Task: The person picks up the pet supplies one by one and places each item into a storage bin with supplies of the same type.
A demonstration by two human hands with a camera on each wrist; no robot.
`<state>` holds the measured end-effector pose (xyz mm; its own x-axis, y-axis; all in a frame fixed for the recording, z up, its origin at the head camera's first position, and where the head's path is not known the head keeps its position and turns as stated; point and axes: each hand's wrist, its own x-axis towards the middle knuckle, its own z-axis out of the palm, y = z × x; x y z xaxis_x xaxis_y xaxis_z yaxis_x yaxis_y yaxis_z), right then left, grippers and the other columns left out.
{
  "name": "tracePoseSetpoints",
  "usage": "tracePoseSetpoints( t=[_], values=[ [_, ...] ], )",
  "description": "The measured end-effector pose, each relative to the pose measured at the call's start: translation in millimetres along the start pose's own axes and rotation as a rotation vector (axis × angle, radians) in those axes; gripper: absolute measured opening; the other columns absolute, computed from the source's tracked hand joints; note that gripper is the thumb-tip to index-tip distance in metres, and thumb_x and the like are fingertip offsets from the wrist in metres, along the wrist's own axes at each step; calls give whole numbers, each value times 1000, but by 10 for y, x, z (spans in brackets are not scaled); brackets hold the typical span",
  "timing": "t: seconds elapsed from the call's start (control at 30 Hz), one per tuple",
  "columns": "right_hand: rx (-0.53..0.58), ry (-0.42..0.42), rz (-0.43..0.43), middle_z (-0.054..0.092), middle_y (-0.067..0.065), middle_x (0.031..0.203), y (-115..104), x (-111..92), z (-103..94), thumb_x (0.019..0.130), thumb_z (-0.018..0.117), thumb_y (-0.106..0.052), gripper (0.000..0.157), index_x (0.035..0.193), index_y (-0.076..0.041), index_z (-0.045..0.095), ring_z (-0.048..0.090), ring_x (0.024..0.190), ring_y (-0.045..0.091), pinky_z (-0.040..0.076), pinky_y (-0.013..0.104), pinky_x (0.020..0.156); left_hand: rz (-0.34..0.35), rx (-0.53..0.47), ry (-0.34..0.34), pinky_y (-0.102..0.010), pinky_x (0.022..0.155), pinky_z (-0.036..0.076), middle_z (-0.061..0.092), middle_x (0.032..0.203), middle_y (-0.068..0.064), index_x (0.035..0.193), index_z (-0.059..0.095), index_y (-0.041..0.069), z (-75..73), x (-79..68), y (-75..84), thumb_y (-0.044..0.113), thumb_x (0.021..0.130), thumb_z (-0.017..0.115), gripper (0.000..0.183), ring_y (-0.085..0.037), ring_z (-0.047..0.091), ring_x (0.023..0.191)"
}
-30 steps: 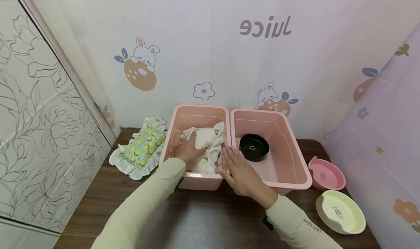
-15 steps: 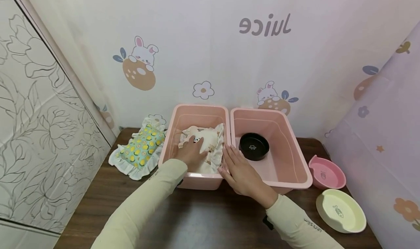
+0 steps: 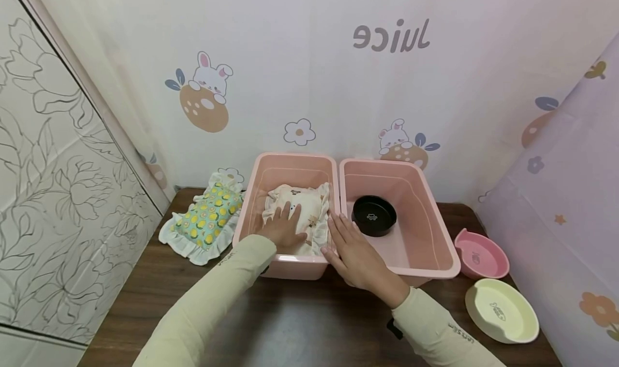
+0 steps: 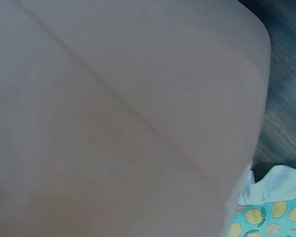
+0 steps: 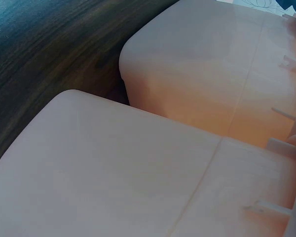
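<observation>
Inside the left pink bin (image 3: 295,260) lies a small cream pillow (image 3: 309,206) with a ruffled edge and little animal prints. My left hand (image 3: 284,230) reaches over the bin's near side, its spread fingers resting on the pillow and covering part of it. Straight fingers of my right hand (image 3: 355,251) lie against the right rim of that bin, where it meets the right pink bin (image 3: 425,222). Neither hand shows in its wrist view; the left wrist view has a bin wall (image 4: 138,98) filling most of it.
A black round dish (image 3: 374,216) sits in the right bin. Left of the bins lies a lemon-print pillow (image 3: 208,216) with white ruffles. A pink dish (image 3: 483,257) and a pale yellow dish (image 3: 503,313) stand at the right of the wooden table (image 3: 309,324).
My left hand has shifted slightly right over the cream pillow, and the pillow now lies flatter, with its ruffle spread out. The right hand has stayed put.
</observation>
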<state>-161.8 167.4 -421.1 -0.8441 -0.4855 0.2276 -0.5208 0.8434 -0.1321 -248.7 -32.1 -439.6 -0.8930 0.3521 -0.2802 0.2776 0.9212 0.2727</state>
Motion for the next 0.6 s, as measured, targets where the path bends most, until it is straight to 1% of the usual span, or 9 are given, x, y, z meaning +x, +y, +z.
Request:
tracePoseSetpoints(
  t=[0.2, 0.33, 0.6],
  values=[
    [17, 3, 13, 13, 9, 148, -17, -2, -19, 94, 29, -44, 62, 142, -7, 13, 12, 135, 27, 16, 43, 107, 7, -9, 10, -51, 103, 19, 0, 148, -15, 144, 5, 17, 7, 16, -6, 50, 87, 46, 78, -37, 6, 133],
    [4, 11, 4, 15, 11, 147, -11, -1, -11, 94, 29, -44, 63, 142, -6, 14, 13, 134, 28, 18, 44, 106, 8, -10, 22, -52, 103, 20, 2, 148, -16, 144, 7, 16, -7, 8, 8, 49, 87, 47, 78, -38, 8, 133],
    [-1, 11, -6, 10, 8, 148, -7, -2, -6, 94, 29, -44, 63, 141, -4, 17, 13, 134, 28, 21, 47, 104, -16, 7, 14, -51, 103, 20, 0, 148, -14, 144, 4, 17, -5, 9, 26, 50, 86, 46, 79, -37, 7, 133]
  ],
)
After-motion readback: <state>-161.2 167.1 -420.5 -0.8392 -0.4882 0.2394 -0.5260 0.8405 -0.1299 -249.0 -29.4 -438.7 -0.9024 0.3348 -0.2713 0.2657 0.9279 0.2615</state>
